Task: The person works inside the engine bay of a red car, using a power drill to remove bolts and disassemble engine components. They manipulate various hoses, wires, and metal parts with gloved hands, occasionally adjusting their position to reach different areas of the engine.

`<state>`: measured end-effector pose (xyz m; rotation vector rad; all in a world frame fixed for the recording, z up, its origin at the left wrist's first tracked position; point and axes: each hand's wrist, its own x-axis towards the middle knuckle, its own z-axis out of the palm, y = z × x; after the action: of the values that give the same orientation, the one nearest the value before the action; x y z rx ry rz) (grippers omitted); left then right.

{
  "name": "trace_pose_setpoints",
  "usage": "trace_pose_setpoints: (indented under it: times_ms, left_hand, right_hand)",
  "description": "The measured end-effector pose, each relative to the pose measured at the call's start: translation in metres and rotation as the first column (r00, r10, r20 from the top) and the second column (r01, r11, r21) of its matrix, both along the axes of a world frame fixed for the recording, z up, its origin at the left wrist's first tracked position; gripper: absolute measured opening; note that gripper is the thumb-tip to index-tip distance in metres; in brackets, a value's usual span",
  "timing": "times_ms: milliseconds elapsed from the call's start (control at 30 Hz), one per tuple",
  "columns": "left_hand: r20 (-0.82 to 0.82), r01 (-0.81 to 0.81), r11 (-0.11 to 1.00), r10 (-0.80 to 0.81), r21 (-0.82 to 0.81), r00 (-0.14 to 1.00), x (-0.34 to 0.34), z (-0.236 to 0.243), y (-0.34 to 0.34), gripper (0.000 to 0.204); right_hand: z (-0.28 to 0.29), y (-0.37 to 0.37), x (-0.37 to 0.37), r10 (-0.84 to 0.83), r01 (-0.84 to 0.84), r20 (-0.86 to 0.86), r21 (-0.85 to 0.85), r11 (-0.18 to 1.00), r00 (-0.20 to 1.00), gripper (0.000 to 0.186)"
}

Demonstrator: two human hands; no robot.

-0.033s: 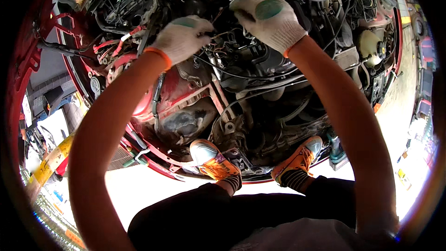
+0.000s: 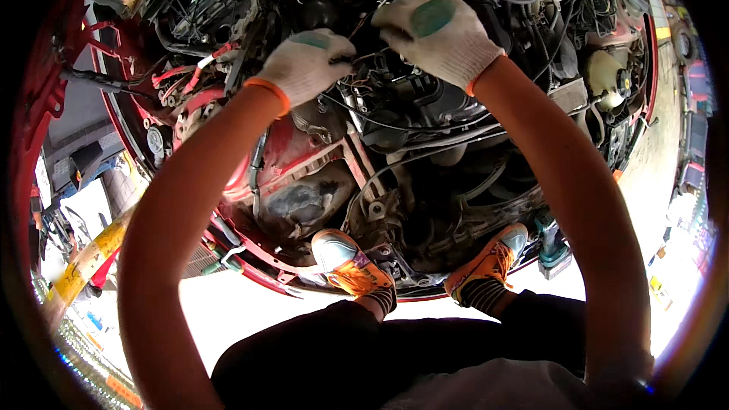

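My left hand (image 2: pixel 307 66), in a white knit glove with a green patch and an orange cuff, is over the middle of a car's engine bay. Its fingers are curled together beside thin wires (image 2: pixel 369 55); what they hold, if anything, is hidden. To the right and a little farther off is my right hand (image 2: pixel 439 34), gloved alike. Its fingers bend down and inward among the wiring, and their tips do not show. A short gap separates the hands. Below them a black cable (image 2: pixel 402 124) crosses the bay.
A pale plastic reservoir (image 2: pixel 605 80) sits at the bay's right. Red cables (image 2: pixel 199 74) lie on the left. My orange shoes (image 2: pixel 357 269) are at the near edge, with a teal-and-black power tool (image 2: pixel 552 249) beside the right one. A yellow bar (image 2: pixel 85 264) stands at far left.
My left hand has shifted slightly right and toward the wiring. My right hand has moved a touch left. Both keep their curled fingers.
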<state>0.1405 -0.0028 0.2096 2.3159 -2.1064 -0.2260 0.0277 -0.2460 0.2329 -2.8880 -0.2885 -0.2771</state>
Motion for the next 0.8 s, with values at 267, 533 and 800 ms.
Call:
trace_pose_setpoints:
  times_ms: [267,533,800]
  left_hand:
    - [-0.312,-0.574,0.813,0.572,0.096,0.759,-0.015,-0.041,-0.027,0.021]
    - [-0.262,-0.407,0.91,0.414,0.084,0.872,-0.01,-0.045,-0.013,0.03]
    - [-0.223,-0.207,0.978,0.207,0.026,0.953,0.004,-0.044,0.019,0.026]
  right_hand:
    - [-0.009,0.012,0.003,0.209,-0.349,-0.304,-0.543,0.764,0.93,0.01]
    - [0.004,0.034,0.024,-0.013,-0.472,-0.632,-0.592,0.654,0.775,0.033]
    - [-0.003,0.047,-0.002,0.099,-0.176,-0.231,-0.344,0.922,0.968,0.032]
